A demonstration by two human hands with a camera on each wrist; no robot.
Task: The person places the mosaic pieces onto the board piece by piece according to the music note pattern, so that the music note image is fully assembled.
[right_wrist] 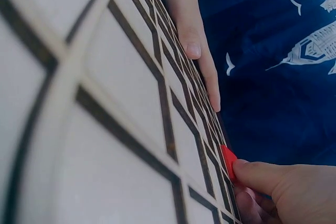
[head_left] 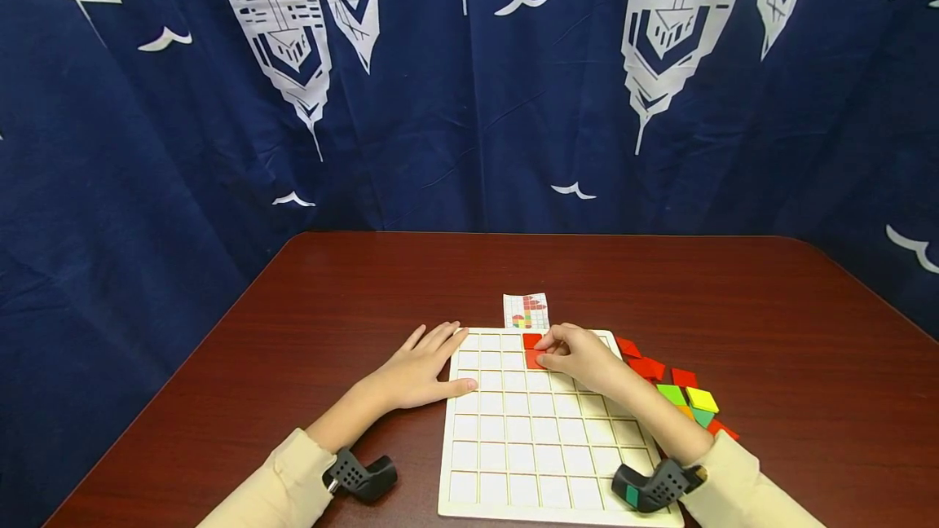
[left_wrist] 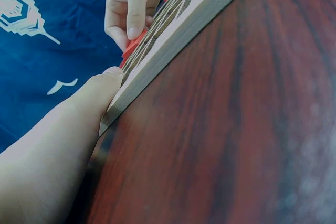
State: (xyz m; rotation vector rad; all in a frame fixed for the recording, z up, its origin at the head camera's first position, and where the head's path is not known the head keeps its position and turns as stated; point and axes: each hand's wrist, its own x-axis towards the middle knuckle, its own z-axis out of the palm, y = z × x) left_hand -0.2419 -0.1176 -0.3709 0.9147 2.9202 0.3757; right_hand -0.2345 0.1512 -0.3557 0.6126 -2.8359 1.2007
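A cream board [head_left: 517,456] with a grid of square recesses lies on the table. My left hand [head_left: 418,369] rests at its upper left edge, fingers spread and straight, thumb over the border. Near the board's far side, my right hand [head_left: 583,355] pinches a red tile [head_left: 535,359] between thumb and index finger. In the left wrist view that red tile [left_wrist: 134,45] looks tilted against the grid. Another red tile [head_left: 531,341] sits in the top row, just beyond it. The right wrist view shows the thumb against the red tile [right_wrist: 228,162].
Just past the board's far edge lies a small printed card [head_left: 525,311] with a coloured grid pattern. Loose red tiles [head_left: 647,368], a yellow tile [head_left: 703,400], a green tile [head_left: 671,394] and others lie along the board's right side. A blue curtain [head_left: 469,104] hangs behind the table [head_left: 352,292].
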